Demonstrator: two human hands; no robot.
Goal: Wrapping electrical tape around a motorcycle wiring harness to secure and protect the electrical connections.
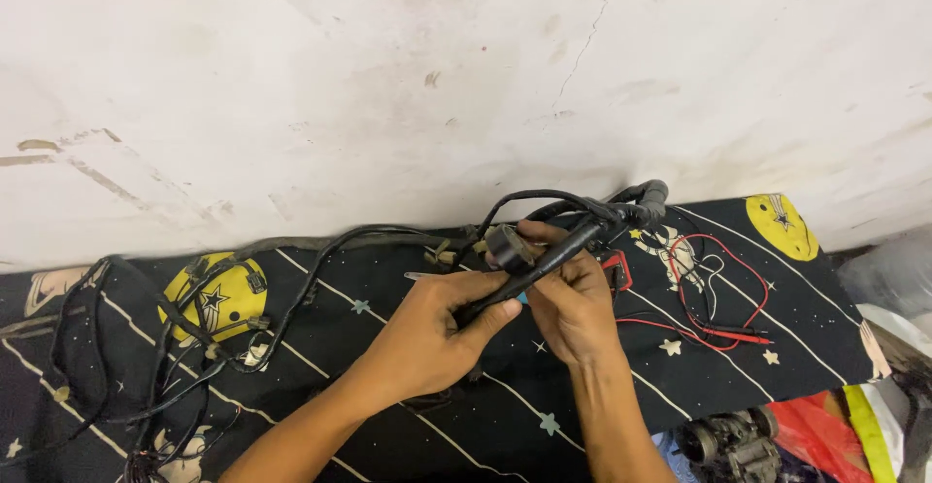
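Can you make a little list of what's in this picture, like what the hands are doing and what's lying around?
Left hand: grips the black wire harness from below
Right hand: pinches the same harness near a round black part
Harness: loops away left over the cloth
Surface: dark cloth with stars and yellow circles
Right side: red and black test leads on the cloth
Bottom right: grey metal engine part
Behind: stained white wall
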